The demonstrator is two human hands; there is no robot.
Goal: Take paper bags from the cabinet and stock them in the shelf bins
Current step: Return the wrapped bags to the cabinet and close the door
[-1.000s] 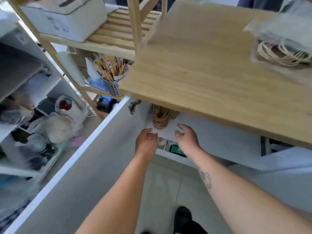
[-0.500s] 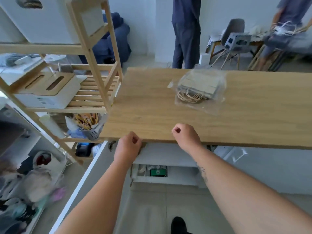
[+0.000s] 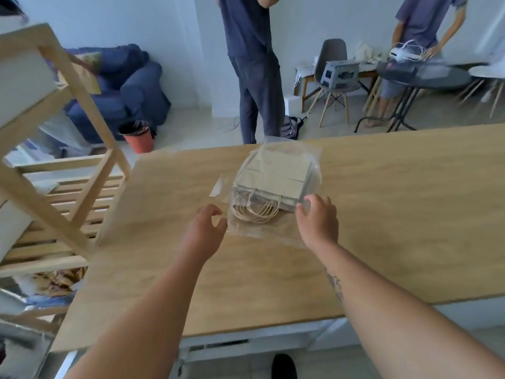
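Lying flat on the wooden tabletop (image 3: 396, 214), a stack of paper bags (image 3: 276, 179) sits sealed in a clear plastic wrap (image 3: 273, 231), its twisted cord handles (image 3: 255, 212) pointing toward 6 o'clock. At about 7 o'clock of the pack the left hand (image 3: 205, 228) hovers with its fingers loosely bent, grasping nothing, its fingertips just beside the wrap's edge. At about 4 o'clock the right hand (image 3: 318, 220) has bent fingers on the wrap at the stack's near corner; whether they pinch the plastic or only rest on it cannot be told. A slatted wooden shelf unit (image 3: 68, 187) stands against the tabletop at 9 o'clock. Beyond the table, at 12 o'clock, a person in dark clothes (image 3: 254, 64) stands; at 10 o'clock are a blue armchair (image 3: 131, 86) and an orange bin (image 3: 138, 138). Toward 1 o'clock stands a grey chair (image 3: 332, 58), and at 2 o'clock a second person (image 3: 426, 20) stands behind a dark round table (image 3: 431, 76). A dark shoe (image 3: 284, 367) shows on the floor at 6 o'clock.
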